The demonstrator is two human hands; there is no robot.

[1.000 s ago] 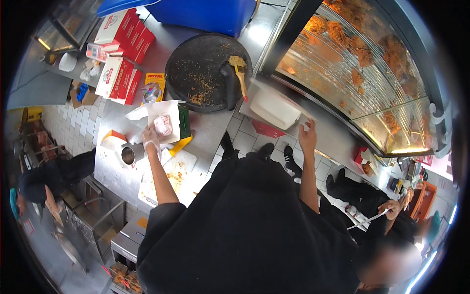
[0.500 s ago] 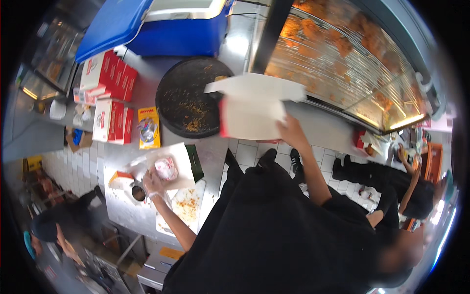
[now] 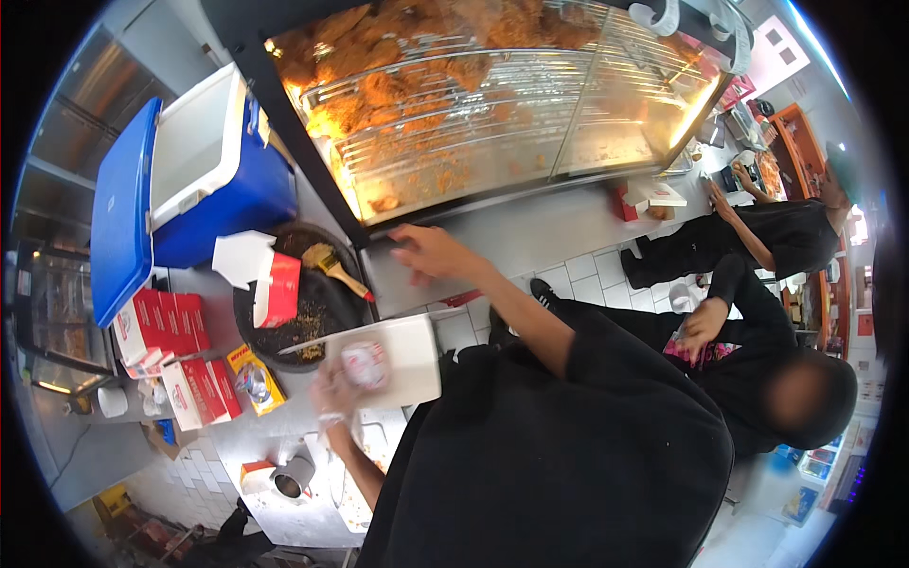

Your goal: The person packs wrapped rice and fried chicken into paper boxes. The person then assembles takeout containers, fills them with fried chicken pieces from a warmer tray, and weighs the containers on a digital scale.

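My left hand (image 3: 329, 396) grips the left edge of an open white box (image 3: 402, 364) held above the steel counter (image 3: 516, 232). A small wrapped round item (image 3: 365, 364) rests in that box beside my fingers. My right hand (image 3: 426, 251) is stretched out with its fingers apart and nothing in it, just below the glass front of the heated display case (image 3: 568, 142). Fried chicken pieces (image 3: 454, 76) lie on wire racks inside the case. A red and white carton (image 3: 270, 284) lies open on the round dark tray (image 3: 298, 331), next to a brush (image 3: 333, 267).
A blue cooler (image 3: 218, 199) with its lid up stands at the back left. Stacked red cartons (image 3: 161, 327), a yellow packet (image 3: 251, 379) and a metal cup (image 3: 289, 478) sit on the counter. Two people in black (image 3: 757, 241) (image 3: 757, 379) stand to my right.
The red and white carton left my right hand and now lies on the dark tray. My right hand moved toward the display case. My view swung up to the case.
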